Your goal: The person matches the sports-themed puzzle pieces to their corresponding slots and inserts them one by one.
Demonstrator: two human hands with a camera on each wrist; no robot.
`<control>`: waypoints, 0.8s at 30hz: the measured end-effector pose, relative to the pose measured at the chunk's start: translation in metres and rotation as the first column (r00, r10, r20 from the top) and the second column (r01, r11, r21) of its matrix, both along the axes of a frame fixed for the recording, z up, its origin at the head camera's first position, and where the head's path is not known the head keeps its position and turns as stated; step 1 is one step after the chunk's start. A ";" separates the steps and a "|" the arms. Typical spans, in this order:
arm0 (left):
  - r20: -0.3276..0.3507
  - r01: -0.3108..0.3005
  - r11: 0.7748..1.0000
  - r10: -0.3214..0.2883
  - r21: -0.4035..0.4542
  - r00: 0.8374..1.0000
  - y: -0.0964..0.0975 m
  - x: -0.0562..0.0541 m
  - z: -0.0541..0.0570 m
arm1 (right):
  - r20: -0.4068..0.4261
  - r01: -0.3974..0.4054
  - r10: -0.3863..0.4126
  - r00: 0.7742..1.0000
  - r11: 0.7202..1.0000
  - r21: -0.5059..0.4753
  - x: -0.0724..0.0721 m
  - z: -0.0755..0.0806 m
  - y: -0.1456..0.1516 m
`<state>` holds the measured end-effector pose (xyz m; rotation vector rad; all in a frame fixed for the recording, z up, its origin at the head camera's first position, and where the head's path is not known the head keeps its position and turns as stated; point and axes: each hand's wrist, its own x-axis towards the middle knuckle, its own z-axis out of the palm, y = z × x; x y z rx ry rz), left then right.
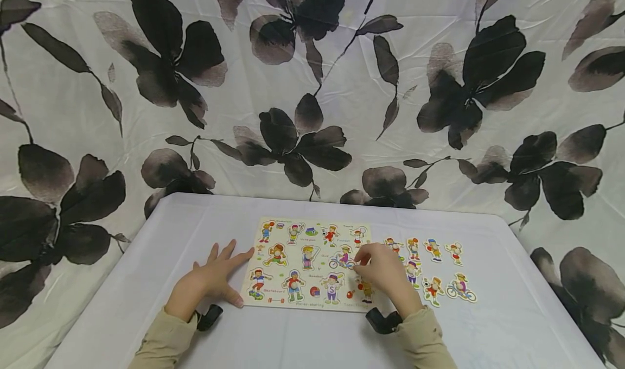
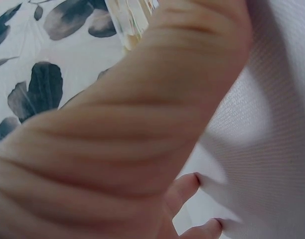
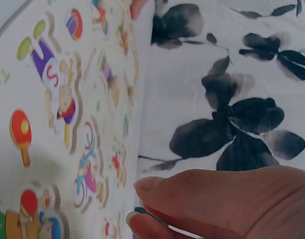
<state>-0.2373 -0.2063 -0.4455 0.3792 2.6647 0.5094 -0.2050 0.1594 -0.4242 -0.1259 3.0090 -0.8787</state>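
Note:
A cream puzzle board (image 1: 317,307) with cartoon sports figures lies flat on the white table. At its left edge my left hand (image 1: 215,274) has its fingers spread; the thumb is by the lower left corner and a fingertip by the edge higher up. My right hand (image 1: 383,271) is over the board's right side, near the cyclist picture (image 1: 342,258). In the right wrist view, thumb and fingertip (image 3: 148,184) are close together with a small gap, and no piece shows between them. The left wrist view shows mostly skin and two fingertips (image 2: 192,179).
Right of the board lie several loose figure pieces, among them a cyclist piece (image 1: 461,288), a footballer piece (image 1: 433,291) and a tennis piece (image 1: 455,253). A flower-patterned cloth (image 1: 312,87) hangs behind the table (image 1: 293,342). Black wrist cameras (image 1: 383,321) are on both wrists.

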 end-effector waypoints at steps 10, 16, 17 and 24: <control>-0.012 0.000 1.000 0.000 -0.001 1.000 0.001 0.000 -0.001 | 0.030 0.081 -0.080 0.996 0.996 -0.026 0.001 0.001 0.029; -0.012 0.000 1.000 0.000 0.001 1.000 0.001 0.000 -0.001 | 0.043 0.129 -0.128 0.991 0.991 -0.020 0.001 0.002 0.050; -0.012 -0.001 1.000 0.001 0.002 1.000 0.001 0.001 0.000 | 0.036 0.135 -0.134 0.990 0.991 -0.021 0.001 0.002 0.054; -0.017 -0.002 1.000 0.002 0.006 1.000 0.002 0.002 0.001 | 0.006 0.178 -0.178 0.984 0.984 -0.013 0.001 0.001 0.075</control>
